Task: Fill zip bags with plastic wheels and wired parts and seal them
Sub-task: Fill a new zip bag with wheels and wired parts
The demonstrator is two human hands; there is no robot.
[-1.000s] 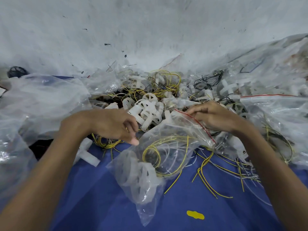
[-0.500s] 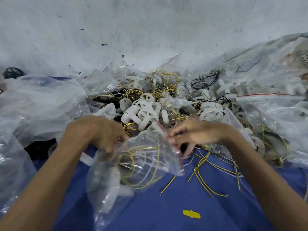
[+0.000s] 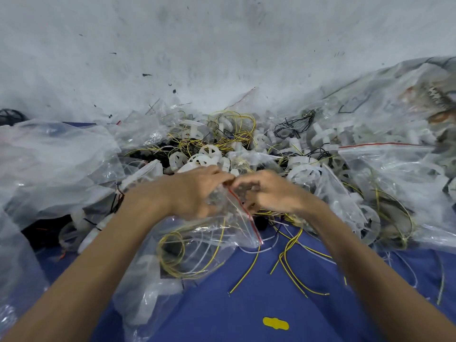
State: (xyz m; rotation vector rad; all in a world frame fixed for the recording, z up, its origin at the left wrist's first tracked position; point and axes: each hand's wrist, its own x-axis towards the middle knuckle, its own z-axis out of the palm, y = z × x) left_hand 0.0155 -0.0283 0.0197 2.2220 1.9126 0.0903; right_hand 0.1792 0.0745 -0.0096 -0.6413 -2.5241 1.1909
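Note:
A clear zip bag point(image 3: 197, 253) with a red zip strip hangs in front of me, holding white plastic wheels and coiled yellow wires. My left hand point(image 3: 195, 191) grips the bag's upper left mouth. My right hand point(image 3: 269, 193) pinches the red strip at its top end, fingertips almost touching the left hand. Behind the hands lies a heap of loose white plastic wheels point(image 3: 204, 156) tangled with yellow wires point(image 3: 237, 129) and black wires point(image 3: 293, 127).
Loose yellow wires point(image 3: 288, 262) trail over the blue table cover point(image 3: 259, 304), which has a yellow sticker point(image 3: 275, 323). Crumpled clear bags point(image 3: 54, 164) pile at the left. Filled zip bags point(image 3: 394, 193) lie at the right. A white wall point(image 3: 222, 45) rises behind.
Both hands have come together at the bag's mouth. The right hand slid left along the red strip. The bag has swung lower and to the left.

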